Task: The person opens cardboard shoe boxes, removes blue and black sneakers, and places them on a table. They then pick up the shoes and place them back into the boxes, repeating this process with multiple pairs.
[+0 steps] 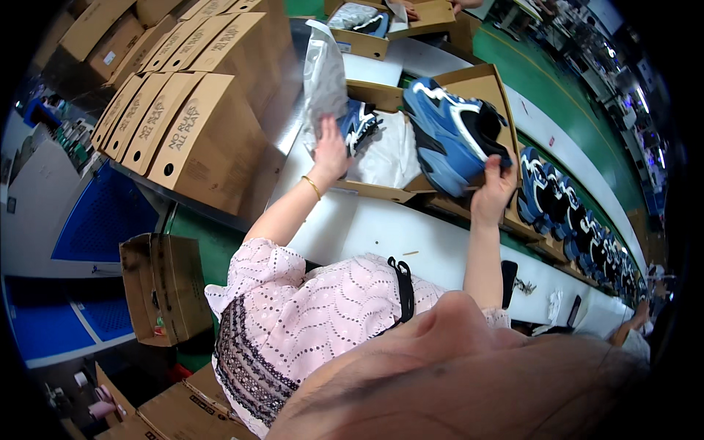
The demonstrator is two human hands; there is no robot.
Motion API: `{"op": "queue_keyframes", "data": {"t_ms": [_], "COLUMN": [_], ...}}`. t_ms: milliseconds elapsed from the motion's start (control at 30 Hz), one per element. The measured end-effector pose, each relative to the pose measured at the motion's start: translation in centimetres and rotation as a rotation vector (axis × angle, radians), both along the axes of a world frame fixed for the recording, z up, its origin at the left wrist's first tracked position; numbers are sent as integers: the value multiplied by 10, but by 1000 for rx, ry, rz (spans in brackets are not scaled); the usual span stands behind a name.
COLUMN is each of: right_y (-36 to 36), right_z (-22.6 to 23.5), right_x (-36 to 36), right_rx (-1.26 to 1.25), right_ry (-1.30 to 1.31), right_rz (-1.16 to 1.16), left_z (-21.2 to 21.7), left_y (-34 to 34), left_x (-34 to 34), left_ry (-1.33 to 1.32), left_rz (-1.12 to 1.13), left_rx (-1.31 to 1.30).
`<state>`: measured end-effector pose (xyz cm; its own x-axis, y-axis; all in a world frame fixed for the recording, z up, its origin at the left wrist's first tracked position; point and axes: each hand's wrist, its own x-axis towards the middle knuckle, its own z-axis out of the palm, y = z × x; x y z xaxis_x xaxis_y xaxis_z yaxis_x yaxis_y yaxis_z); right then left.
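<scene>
A blue sneaker (pixel 449 136) with white and black parts is in my right hand (pixel 493 192). The fingers and thumb grip it at the heel, above the right side of an open cardboard shoebox (pixel 378 195). Inside that box lies the other sneaker (pixel 357 123), partly hidden by my left wrist and the box wall. White tissue paper (pixel 385 158) covers the middle of the box. My left hand (pixel 330 150) has its fingers stretched out against a raised sheet of tissue paper (pixel 324 70) at the box's left edge.
Closed shoeboxes (pixel 213 139) are stacked on a metal surface at the left. Along the white work line (pixel 381 227) to the right runs a row of blue sneakers (pixel 561 202). Another open shoebox (pixel 359 44) is beyond, near another person's hands (pixel 411 10). An open carton (pixel 165 290) stands lower left.
</scene>
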<state>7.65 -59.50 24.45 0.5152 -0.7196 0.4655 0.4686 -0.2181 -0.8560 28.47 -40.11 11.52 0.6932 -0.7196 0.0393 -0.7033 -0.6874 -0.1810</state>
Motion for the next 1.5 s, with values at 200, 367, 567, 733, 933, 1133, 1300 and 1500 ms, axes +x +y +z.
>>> {"op": "queue_keyframes", "data": {"t_ms": [200, 367, 567, 733, 933, 1133, 1300, 1500], "right_y": [-16, -35, -21, -16, -47, -76, -83, -94], "right_z": [-14, -15, -1, 14, 12, 60, 52, -4], "right_x": [-35, -68, -58, -52, -101, -162, -198, -217], "right_rx": [234, 333, 615, 572, 607, 452, 443, 396], "right_ry": [-110, -138, -99, -96, -134, -347, -287, -200], "right_rz": [-70, -18, -191, -238, -391, -603, -764, -679], "left_z": [-15, -30, -20, -41, 47, 45, 50, 28], "left_y": [-10, -6, -14, -15, 19, 86, 77, 10], "left_x": [9, 26, 16, 33, -7, -25, 24, 24], "left_ry": [61, 167, 564, 866, 2030, 1992, 1048, 304], "left_rz": [64, 141, 351, 436, 65, -325, 241, -246], "left_rx": [-178, 13, -327, -753, -1215, -521, -557, -625]}}
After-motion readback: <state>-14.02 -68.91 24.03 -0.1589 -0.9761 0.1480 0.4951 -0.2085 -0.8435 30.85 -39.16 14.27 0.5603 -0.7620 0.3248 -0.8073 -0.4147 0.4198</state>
